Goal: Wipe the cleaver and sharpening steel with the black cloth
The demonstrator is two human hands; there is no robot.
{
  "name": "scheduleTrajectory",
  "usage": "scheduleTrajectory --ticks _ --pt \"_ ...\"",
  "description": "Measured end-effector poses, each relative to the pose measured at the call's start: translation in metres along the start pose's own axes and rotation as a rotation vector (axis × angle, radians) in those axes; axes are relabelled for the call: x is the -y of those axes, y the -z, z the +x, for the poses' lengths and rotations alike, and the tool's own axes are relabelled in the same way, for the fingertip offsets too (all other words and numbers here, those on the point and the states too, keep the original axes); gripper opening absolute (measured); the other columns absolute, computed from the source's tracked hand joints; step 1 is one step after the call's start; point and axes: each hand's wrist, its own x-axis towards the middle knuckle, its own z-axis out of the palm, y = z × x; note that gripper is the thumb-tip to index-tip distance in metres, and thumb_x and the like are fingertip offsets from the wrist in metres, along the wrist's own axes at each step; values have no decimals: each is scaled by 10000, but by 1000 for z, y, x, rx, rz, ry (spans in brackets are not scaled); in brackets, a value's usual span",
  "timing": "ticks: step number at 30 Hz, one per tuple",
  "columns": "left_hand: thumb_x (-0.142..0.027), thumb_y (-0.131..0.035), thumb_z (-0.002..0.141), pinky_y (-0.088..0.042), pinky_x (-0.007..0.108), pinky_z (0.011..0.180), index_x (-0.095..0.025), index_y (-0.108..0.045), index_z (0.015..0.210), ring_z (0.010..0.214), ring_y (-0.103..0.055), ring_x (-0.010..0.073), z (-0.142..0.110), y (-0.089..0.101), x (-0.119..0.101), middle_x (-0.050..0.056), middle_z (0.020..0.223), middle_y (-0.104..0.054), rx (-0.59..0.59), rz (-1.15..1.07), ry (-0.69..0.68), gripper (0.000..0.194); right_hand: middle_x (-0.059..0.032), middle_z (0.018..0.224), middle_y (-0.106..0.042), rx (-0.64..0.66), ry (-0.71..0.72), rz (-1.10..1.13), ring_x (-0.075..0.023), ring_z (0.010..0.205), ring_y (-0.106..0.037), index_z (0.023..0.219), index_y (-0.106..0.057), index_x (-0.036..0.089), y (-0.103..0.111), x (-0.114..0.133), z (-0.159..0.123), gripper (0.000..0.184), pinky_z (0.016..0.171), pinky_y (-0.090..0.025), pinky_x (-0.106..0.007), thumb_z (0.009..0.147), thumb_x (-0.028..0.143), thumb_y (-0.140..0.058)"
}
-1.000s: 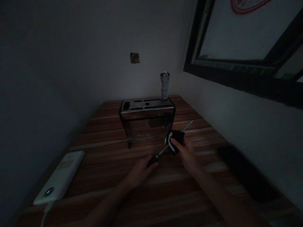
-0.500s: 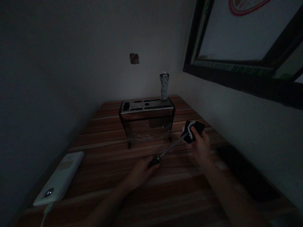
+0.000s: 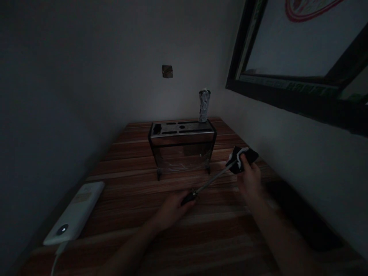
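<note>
We hold a honing steel (image 3: 216, 178) aslant over the middle of the worktop (image 3: 126, 191): our left hand (image 3: 172, 208) is wrapped round its black handle (image 3: 188, 197) and, apart from it, our right hand (image 3: 250, 178) pinches a dark cloth (image 3: 250, 156) at its other end, towards the right edge. A knife holder (image 3: 193, 126) stands nearer the far edge, a white power bank (image 3: 75, 214) by the left edge.

Right hand (image 3: 250, 180) and dark cloth (image 3: 250, 155) sit farther along thin rod (image 3: 215, 177), away from its handle (image 3: 188, 198), than a second ago. Longer bare stretch between. Tip, earlier jutting past cloth, is out of sight.
</note>
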Motion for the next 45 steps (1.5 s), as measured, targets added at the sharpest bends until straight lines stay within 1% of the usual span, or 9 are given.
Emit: scheduleTrajectory --ticks 4,8,11,15,18,23,29,36,45 --pt "-369 -428 847 -407 228 689 -168 -576 933 769 -561 163 0 -1 1 22 862 -621 -3 -9 11 265 14 730 -681 26 -42 -24 -135 628 -637 789 -651 168 -2 -4 -6 294 637 -518 -279 582 353 -749" --pt "-387 -426 849 -411 227 700 -173 -577 946 785 -564 164 0 -1 3 21 875 -622 -25 -23 16 280 -2 797 -695 93 -122 -75 -156 708 -644 817 -660 176 -2 -19 -16 308 711 -508 -303 579 351 -750" --pt "-391 -419 852 -412 225 698 -170 -571 944 785 -564 163 1 -1 2 19 864 -619 -39 -40 9 284 -18 839 -699 208 -175 -156 -181 765 -641 848 -664 182 -1 -31 -29 320 746 -497 -328 591 356 -742" --pt "-388 -421 849 -418 228 680 -157 -570 946 759 -565 166 1 -1 1 26 847 -620 -58 -42 29 292 -27 810 -699 341 -232 -320 -198 737 -634 841 -668 180 -2 -41 -50 331 693 -500 -327 590 385 -735" --pt "-366 -441 843 -424 240 735 -159 -569 1003 823 -575 178 2 -2 2 38 924 -635 -71 -83 19 291 -33 768 -697 464 -285 -423 -208 710 -632 803 -663 171 -3 -43 -64 339 649 -501 -322 572 408 -737" --pt "-325 -457 843 -422 257 807 -180 -557 1087 900 -580 184 2 -2 3 37 1027 -637 -59 -151 -39 301 -36 797 -696 619 -330 -488 -231 766 -635 797 -652 180 -6 -41 -78 369 688 -505 -346 527 408 -757" --pt "-323 -463 839 -420 277 833 -177 -553 1109 927 -576 196 1 -2 4 48 1059 -632 -63 -154 -27 320 -44 811 -695 635 -352 -486 -243 787 -635 813 -653 181 -8 -37 -78 396 717 -502 -367 513 417 -760" --pt "-314 -460 840 -427 267 818 -174 -554 1096 900 -579 182 1 -2 2 36 1026 -637 -55 -153 -29 307 -21 722 -690 588 -355 -468 -206 683 -634 721 -652 175 -8 -38 -78 302 634 -512 -315 514 360 -770" --pt "-348 -455 841 -427 266 792 -171 -565 1063 873 -574 183 2 -1 0 42 996 -637 -56 -156 -28 304 -20 742 -700 548 -361 -420 -193 674 -638 772 -667 170 -7 -36 -71 311 611 -515 -295 517 307 -779"
